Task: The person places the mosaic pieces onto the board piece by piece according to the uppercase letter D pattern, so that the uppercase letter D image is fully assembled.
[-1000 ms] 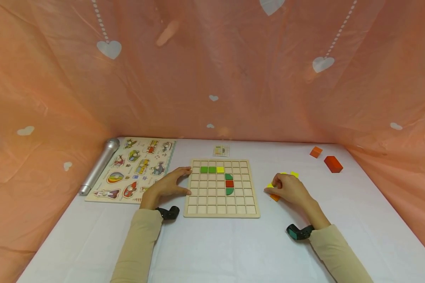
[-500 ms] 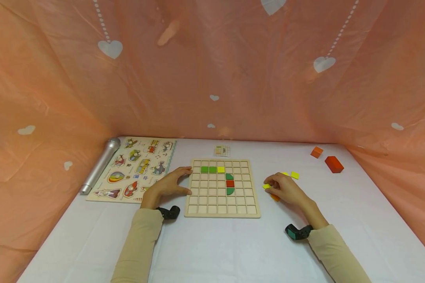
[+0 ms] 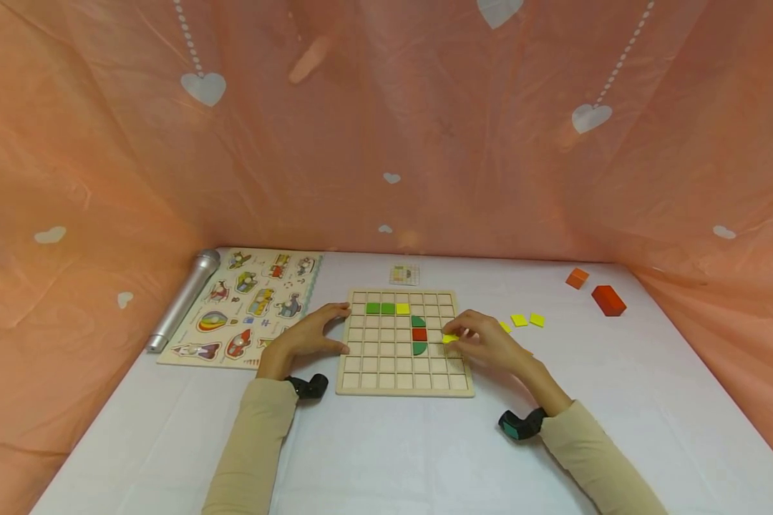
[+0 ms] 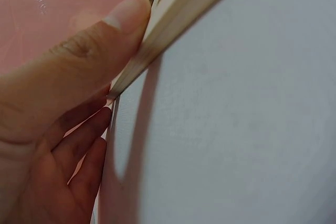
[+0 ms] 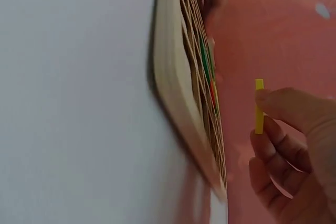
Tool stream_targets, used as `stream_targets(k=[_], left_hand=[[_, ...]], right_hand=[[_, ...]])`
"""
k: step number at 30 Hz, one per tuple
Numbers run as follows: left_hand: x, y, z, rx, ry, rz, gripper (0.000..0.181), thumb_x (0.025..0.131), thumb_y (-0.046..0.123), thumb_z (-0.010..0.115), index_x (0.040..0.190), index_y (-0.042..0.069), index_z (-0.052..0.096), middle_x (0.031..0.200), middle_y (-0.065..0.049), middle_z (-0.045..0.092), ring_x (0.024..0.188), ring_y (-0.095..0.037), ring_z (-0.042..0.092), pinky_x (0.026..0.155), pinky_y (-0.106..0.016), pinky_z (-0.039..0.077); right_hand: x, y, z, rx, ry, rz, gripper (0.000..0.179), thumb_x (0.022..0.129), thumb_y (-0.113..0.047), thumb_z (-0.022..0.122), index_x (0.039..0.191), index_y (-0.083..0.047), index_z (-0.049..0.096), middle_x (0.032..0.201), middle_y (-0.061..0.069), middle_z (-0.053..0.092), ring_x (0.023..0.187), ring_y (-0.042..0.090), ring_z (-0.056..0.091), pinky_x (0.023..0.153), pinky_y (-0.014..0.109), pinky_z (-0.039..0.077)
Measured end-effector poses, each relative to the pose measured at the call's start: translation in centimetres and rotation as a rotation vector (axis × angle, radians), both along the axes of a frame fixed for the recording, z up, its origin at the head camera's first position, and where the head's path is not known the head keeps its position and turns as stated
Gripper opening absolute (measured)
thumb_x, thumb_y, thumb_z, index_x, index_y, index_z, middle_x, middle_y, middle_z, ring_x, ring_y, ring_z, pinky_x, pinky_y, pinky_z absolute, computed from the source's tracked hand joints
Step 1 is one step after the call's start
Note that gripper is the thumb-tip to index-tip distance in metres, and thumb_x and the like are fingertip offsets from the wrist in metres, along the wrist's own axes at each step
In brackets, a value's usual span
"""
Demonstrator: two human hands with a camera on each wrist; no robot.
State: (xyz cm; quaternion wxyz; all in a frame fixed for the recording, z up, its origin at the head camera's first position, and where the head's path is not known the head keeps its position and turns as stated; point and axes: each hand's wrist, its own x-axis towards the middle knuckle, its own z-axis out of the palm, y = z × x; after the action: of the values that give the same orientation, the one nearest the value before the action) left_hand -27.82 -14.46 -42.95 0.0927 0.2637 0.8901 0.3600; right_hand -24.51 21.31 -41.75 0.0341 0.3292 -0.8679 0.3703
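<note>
A wooden grid board lies mid-table, with two green squares and a yellow square in an upper row. Below and right of them, a red square sits between two green rounded tiles. My left hand rests its thumb and fingertips on the board's left edge, fingers spread; in the left wrist view the thumb touches the rim. Over the board's right side, my right hand pinches a yellow square tile between thumb and fingers.
Loose yellow tiles lie right of the board, partly behind the right hand. An orange block and a red block stand at the far right. A small pattern card is behind the board. To the left are a picture puzzle and a silver microphone.
My right hand has lifted a yellow tile from the loose tiles and carried it left, over the board's right side. My left hand stays at the left edge.
</note>
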Motion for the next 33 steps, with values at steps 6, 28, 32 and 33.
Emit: stream_targets(k=[6, 28, 32, 33], left_hand=[[0.1, 0.1, 0.2, -0.002, -0.006, -0.003, 0.077, 0.073, 0.019, 0.080, 0.137, -0.003, 0.042, 0.148, -0.017, 0.032, 0.138, -0.036, 0.023, 0.113, -0.047, 0.019], [-0.1, 0.2, 0.0, -0.012, -0.031, 0.012, 0.076, 0.074, 0.019, 0.079, 0.137, -0.001, 0.043, 0.149, -0.015, 0.030, 0.138, -0.035, 0.022, 0.114, -0.047, 0.018], [-0.1, 0.2, 0.1, -0.010, -0.030, 0.009, 0.076, 0.073, 0.019, 0.080, 0.137, -0.002, 0.043, 0.149, -0.016, 0.030, 0.138, -0.036, 0.022, 0.113, -0.048, 0.018], [-0.1, 0.2, 0.1, -0.009, -0.032, 0.010, 0.076, 0.073, 0.019, 0.080, 0.137, -0.002, 0.043, 0.149, -0.016, 0.030, 0.138, -0.035, 0.022, 0.114, -0.047, 0.018]], right_hand=[[0.3, -3.6, -0.6, -0.039, 0.014, 0.165, 0.024, 0.079, -0.006, 0.074, 0.101, -0.003, 0.068, 0.097, 0.004, 0.062, 0.079, 0.015, 0.056, 0.064, 0.026, 0.052], [0.4, -6.8, -1.3, 0.155, 0.021, 0.170, 0.021, 0.082, -0.012, 0.072, 0.103, -0.010, 0.068, 0.098, -0.003, 0.063, 0.088, 0.008, 0.056, 0.076, 0.022, 0.050], [0.5, -6.8, -1.2, 0.176, 0.029, 0.150, 0.021, 0.082, -0.013, 0.071, 0.102, -0.010, 0.068, 0.094, -0.003, 0.061, 0.083, 0.007, 0.054, 0.072, 0.020, 0.049], [0.5, -6.8, -1.1, 0.178, 0.030, 0.152, 0.021, 0.082, -0.013, 0.071, 0.102, -0.009, 0.068, 0.093, -0.003, 0.061, 0.082, 0.008, 0.054, 0.071, 0.020, 0.049]])
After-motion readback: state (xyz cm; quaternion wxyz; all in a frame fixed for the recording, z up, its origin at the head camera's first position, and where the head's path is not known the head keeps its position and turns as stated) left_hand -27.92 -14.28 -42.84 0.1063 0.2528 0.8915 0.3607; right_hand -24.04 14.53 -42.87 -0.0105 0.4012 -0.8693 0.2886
